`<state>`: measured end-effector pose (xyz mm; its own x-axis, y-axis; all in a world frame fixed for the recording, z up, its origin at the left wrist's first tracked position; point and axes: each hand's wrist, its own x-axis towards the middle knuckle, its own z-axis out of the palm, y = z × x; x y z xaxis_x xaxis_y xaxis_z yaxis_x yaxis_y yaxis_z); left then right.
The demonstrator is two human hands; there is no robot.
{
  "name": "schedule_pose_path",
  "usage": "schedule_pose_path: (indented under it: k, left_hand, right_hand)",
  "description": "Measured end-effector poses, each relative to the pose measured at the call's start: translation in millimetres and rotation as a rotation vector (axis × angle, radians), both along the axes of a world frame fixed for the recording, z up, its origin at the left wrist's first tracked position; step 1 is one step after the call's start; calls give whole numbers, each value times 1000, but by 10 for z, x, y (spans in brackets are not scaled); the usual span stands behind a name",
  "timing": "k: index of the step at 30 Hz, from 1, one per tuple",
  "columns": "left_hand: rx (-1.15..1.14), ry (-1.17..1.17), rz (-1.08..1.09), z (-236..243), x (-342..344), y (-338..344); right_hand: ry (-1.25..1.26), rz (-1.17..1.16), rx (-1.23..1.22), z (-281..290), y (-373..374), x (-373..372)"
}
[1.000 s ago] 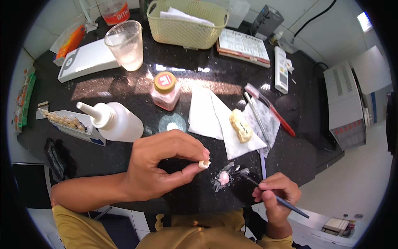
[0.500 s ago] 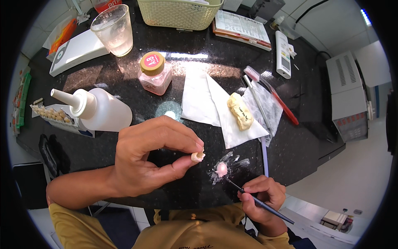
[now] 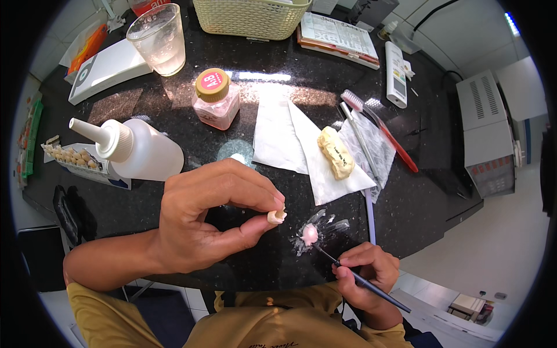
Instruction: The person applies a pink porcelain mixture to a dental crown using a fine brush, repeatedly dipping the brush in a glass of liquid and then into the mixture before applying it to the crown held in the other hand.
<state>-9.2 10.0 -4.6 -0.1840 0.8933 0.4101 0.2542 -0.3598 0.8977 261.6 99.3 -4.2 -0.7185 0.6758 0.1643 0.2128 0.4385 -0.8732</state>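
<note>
Between thumb and fingertips, my left hand (image 3: 214, 217) pinches a small cream-coloured tooth piece (image 3: 277, 216), raised above the dark counter. My right hand (image 3: 368, 272) grips a thin dark-handled brush (image 3: 374, 285) like a pen. The brush tip reaches the edge of a pink paste blob (image 3: 310, 233) on the counter, with clear and whitish smears around it. Beyond the blob, a yellowish dental cast (image 3: 335, 155) with handwriting on it lies on folded white tissue (image 3: 281, 142).
A white squeeze bottle (image 3: 148, 151), a gold-capped pink powder jar (image 3: 216, 101) and a glass cup (image 3: 159, 43) stand left. A red toothbrush (image 3: 386, 133) and a metal tool (image 3: 360, 142) lie right. At the back sit a woven basket (image 3: 249, 20) and a notepad (image 3: 339, 37).
The view has shifted very slightly. Both hands keep their grips, and the brush tip stays at the pink blob's edge.
</note>
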Motion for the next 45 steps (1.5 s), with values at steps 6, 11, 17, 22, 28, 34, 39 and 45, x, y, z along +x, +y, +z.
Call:
schedule_pose_path:
  k: [6, 11, 17, 22, 28, 34, 39, 45]
  left_hand:
    - [-14, -41, 5, 1, 15, -2]
    - [3, -3, -9, -15, -6, -3]
    - [1, 0, -18, -15, -1, 0]
    - [-35, 23, -39, 5, 2, 4]
    - [-50, 90, -50, 68, 29, -4]
    - [-57, 134, -77, 53, 46, 3]
    - [-49, 149, -65, 49, 52, -1]
    - [-54, 160, -52, 50, 55, -7]
  right_hand:
    - [-10, -40, -29, 11, -18, 42]
    - [29, 8, 31, -20, 6, 14]
    - [89, 1, -43, -26, -12, 40]
    - [339, -68, -137, -37, -91, 43]
    - [478, 70, 1, -69, -126, -113]
    - [519, 19, -25, -136, -274, -251]
    - [481, 18, -40, -121, -257, -265]
    - [477, 42, -49, -122, -235, -268]
